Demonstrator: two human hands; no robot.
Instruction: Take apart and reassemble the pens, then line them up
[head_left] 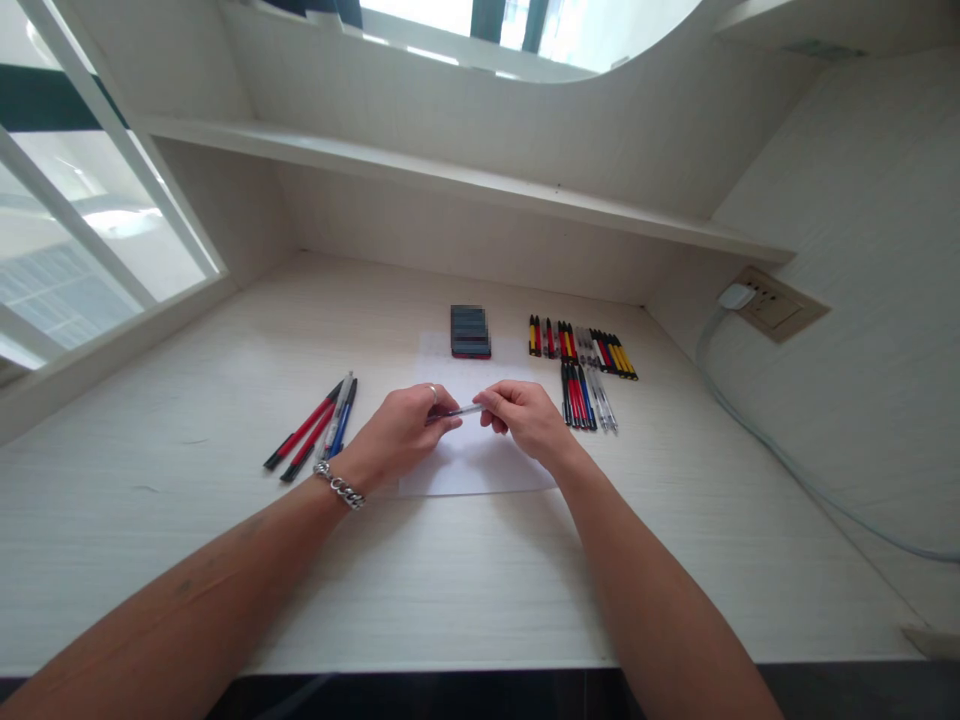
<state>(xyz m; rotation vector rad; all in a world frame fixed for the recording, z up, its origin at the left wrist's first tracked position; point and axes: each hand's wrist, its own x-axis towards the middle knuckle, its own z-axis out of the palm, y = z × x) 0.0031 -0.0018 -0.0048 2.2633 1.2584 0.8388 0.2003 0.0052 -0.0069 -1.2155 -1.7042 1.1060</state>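
I see my left hand (421, 415) and right hand (521, 412) each pinching one end of a thin, shiny pen (468, 410), just over smooth white paper (480, 470). Long, straight pens (318, 433) fan out at left; two rows of pens (576, 382) lie at right. A dark, boxy block (470, 332) sits at the paper's back. Any words are too tiny for me. The pale, streaky desk (697, 560) spreads wide both ways, its straight front edge under my arms.
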